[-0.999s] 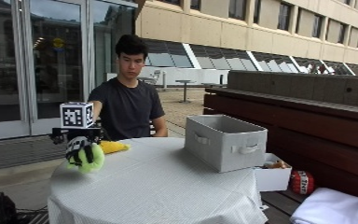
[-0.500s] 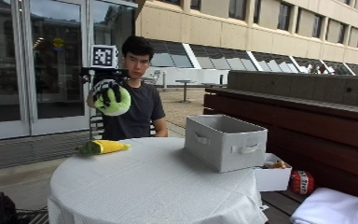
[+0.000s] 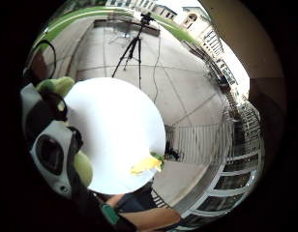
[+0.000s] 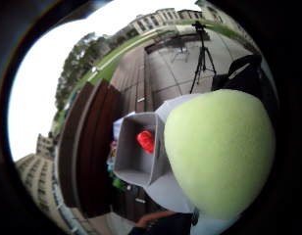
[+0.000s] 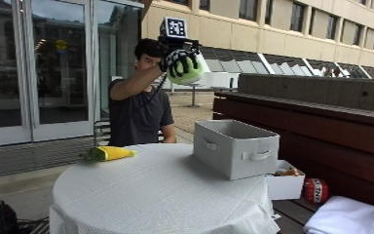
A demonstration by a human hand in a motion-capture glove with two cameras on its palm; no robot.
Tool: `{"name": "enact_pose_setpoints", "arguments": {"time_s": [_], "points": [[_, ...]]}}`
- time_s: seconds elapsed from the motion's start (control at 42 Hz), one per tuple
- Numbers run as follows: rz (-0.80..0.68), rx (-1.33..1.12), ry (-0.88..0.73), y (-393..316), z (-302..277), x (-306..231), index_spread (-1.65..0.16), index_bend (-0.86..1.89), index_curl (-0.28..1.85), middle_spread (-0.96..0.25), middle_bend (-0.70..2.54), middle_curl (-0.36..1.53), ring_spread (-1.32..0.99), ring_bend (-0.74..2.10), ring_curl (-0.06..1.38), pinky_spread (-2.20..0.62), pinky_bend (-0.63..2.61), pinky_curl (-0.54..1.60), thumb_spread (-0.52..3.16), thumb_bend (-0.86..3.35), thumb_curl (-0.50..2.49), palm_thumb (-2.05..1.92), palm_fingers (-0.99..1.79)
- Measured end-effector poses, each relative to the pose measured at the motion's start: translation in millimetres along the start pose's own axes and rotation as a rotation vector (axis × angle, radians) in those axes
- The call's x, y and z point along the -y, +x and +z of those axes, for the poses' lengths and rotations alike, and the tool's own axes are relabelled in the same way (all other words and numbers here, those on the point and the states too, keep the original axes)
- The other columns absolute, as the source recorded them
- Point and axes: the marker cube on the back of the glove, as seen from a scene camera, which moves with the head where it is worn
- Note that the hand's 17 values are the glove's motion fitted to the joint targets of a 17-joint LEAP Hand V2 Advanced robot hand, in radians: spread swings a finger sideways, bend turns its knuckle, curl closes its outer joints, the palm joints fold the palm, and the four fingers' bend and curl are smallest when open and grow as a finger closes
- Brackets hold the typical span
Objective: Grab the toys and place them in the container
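In the outside view my gloved right hand [image 5: 179, 62] is raised high above the round table [image 5: 155, 195], its fingers curled round a light green round toy [image 5: 188, 73]. That green toy [image 4: 217, 152] fills much of the thumb side palm view. The grey fabric container [image 5: 235, 146] stands on the table's right side, below and to the right of the hand. A red toy [image 4: 146, 141] lies inside the container [image 4: 136, 152]. A yellow and green corn-like toy [image 5: 109, 153] lies on the table's far left; the yellow toy [image 3: 146, 164] also shows near the table's edge.
A dark wooden bench [image 5: 316, 131] runs behind the table on the right. A small white box [image 5: 284, 183] and a red can [image 5: 314, 190] sit beside the container on the bench. White cloth [image 5: 349, 219] lies at the lower right. A tripod [image 3: 132, 46] stands on the pavement.
The hand has carried the green toy from the table's left edge up high and to the right, toward the container. The yellow toy stays on the table.
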Motion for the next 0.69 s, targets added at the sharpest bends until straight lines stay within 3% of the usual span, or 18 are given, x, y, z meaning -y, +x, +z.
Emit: {"name": "enact_pose_setpoints", "arguments": {"time_s": [0.357,0.69], "points": [[-0.131,0.058,-0.075,-166,2,-18,-0.38,0.42,0.47,-0.47,0.6,0.62,-0.43,1.06,0.48,-0.47,0.9,0.39,0.47,0.12,0.9,0.7,1.12],[-0.188,0.071,-0.188,-245,49,-41,-0.39,0.4,0.54,-0.48,0.58,0.66,-0.43,1.06,0.49,-0.47,0.89,0.39,0.46,0.08,0.96,0.71,1.12]]}}
